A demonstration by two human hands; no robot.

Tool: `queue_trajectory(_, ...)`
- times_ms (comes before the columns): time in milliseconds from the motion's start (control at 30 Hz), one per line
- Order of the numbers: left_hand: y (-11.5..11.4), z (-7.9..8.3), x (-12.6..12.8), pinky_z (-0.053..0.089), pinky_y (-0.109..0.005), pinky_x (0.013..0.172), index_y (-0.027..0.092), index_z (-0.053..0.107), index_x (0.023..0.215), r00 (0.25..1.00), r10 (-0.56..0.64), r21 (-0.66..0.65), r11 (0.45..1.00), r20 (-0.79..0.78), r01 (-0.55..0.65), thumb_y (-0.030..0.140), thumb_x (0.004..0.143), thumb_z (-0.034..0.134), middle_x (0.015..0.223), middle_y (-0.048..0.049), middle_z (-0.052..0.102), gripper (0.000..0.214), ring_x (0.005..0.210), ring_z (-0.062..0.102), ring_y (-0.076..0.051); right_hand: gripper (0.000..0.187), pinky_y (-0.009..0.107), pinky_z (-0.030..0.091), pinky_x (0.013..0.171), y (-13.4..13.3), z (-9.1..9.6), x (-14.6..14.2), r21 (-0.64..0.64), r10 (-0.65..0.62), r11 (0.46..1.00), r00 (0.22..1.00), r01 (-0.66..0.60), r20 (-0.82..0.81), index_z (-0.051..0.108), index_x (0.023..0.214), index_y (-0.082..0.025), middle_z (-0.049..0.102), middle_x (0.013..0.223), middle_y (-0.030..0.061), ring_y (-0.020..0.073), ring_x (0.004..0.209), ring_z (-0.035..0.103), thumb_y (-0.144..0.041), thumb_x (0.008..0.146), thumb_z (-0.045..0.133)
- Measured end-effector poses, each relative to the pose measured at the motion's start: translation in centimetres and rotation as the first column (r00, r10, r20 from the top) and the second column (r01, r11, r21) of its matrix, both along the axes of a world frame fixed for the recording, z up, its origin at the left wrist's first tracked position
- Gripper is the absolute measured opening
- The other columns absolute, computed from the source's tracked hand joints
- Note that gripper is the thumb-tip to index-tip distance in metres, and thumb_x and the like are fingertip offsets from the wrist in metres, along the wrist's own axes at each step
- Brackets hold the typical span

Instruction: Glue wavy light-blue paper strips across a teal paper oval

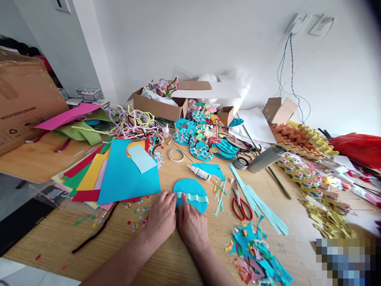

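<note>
A blue paper disc lies flat on the wooden table in front of me. Across its middle runs a pale blue wavy paper strip. My left hand rests at the disc's left edge, its fingertips pressed together on the end of the strip. My right hand lies just beside it, the forefinger pressing down on the strip near the same end. Red-handled scissors lie to the right of the disc. A small white glue bottle lies just behind it.
Stacked coloured paper sheets sit at the left, paper scraps at the front right, and long pale blue strips beside the scissors. Finished blue discs, a tape ring, a grey cylinder and cardboard boxes crowd the back.
</note>
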State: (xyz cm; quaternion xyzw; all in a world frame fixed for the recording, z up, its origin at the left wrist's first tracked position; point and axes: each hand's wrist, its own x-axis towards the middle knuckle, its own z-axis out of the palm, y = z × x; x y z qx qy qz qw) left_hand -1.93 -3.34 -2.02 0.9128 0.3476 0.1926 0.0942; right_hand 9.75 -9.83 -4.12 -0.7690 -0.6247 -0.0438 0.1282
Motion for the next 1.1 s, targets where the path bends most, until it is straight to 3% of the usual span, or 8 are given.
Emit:
queue_trajectory(167, -0.2, 0.33, -0.07, 0.045, -0.043, 0.096, 0.008, 0.056, 0.119, 1.0, -0.005, -0.038, 0.999, 0.008, 0.005, 0.005, 0.082, 0.043, 0.115, -0.0136, 0.062, 0.039, 0.111, 0.051, -0.027, 0.041, 0.023, 0.043, 0.054, 0.11, 0.29, -0.01, -0.036, -0.005, 0.999, 0.999, 0.003, -0.047, 0.049, 0.134, -0.012, 0.072, 0.083, 0.009, 0.0175, 0.066, 0.067, -0.026, 0.097, 0.039)
queue_trajectory(300, -0.23, 0.7, -0.1, 0.045, -0.042, 0.095, 0.015, 0.048, 0.13, 1.0, -0.013, -0.102, 0.995, 0.024, 0.016, 0.006, 0.086, 0.041, 0.117, -0.0104, 0.061, 0.046, 0.11, 0.05, -0.024, 0.04, 0.022, 0.042, 0.055, 0.23, 0.43, 0.06, -0.071, -0.013, 0.997, 0.996, 0.007, -0.093, 0.05, 0.133, -0.012, 0.072, 0.086, 0.0099, 0.017, 0.069, 0.067, -0.022, 0.095, 0.04)
queue_trajectory(700, -0.28, 0.81, -0.02, 0.044, -0.043, 0.099, 0.017, 0.054, 0.128, 0.999, -0.015, -0.13, 0.991, -0.044, 0.009, 0.005, 0.085, 0.043, 0.125, -0.0108, 0.058, 0.046, 0.114, 0.048, -0.025, 0.042, 0.021, 0.042, 0.055, 0.17, 0.97, 0.14, -0.129, -0.046, 0.991, 0.989, 0.028, -0.138, 0.049, 0.134, -0.015, 0.073, 0.089, 0.0084, 0.0162, 0.072, 0.068, -0.02, 0.093, 0.041)
queue_trajectory(1100, -0.42, 0.65, -0.08, 0.045, -0.042, 0.096, 0.02, 0.053, 0.127, 1.0, -0.002, -0.096, 0.995, -0.028, -0.001, 0.007, 0.084, 0.044, 0.122, -0.0099, 0.058, 0.045, 0.112, 0.049, -0.025, 0.044, 0.021, 0.045, 0.059, -0.12, 0.7, 0.65, -0.024, 0.019, 0.999, 0.977, -0.025, -0.214, 0.048, 0.135, -0.011, 0.073, 0.092, 0.0089, 0.0159, 0.075, 0.069, -0.018, 0.093, 0.037)
